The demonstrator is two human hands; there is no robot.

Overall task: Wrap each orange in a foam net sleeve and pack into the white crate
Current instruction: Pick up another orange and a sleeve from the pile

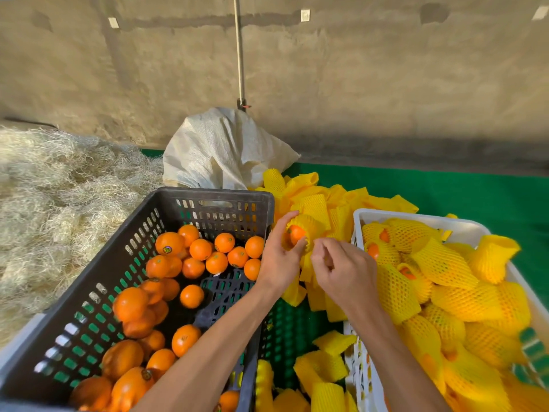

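Observation:
My left hand (279,257) grips an orange (296,234) that sits partly inside a yellow foam net sleeve (307,226), between the two crates. My right hand (341,269) is just right of it, fingers curled and pinching the sleeve's lower edge. The dark crate (214,197) on the left holds several bare oranges (202,249). The white crate (361,217) on the right is heaped with sleeved oranges (439,263).
A pile of loose yellow sleeves (335,200) lies behind and between the crates on the green mat (475,188). A white woven sack (219,150) stands behind the dark crate. Straw (59,188) covers the left. A wall rises at the back.

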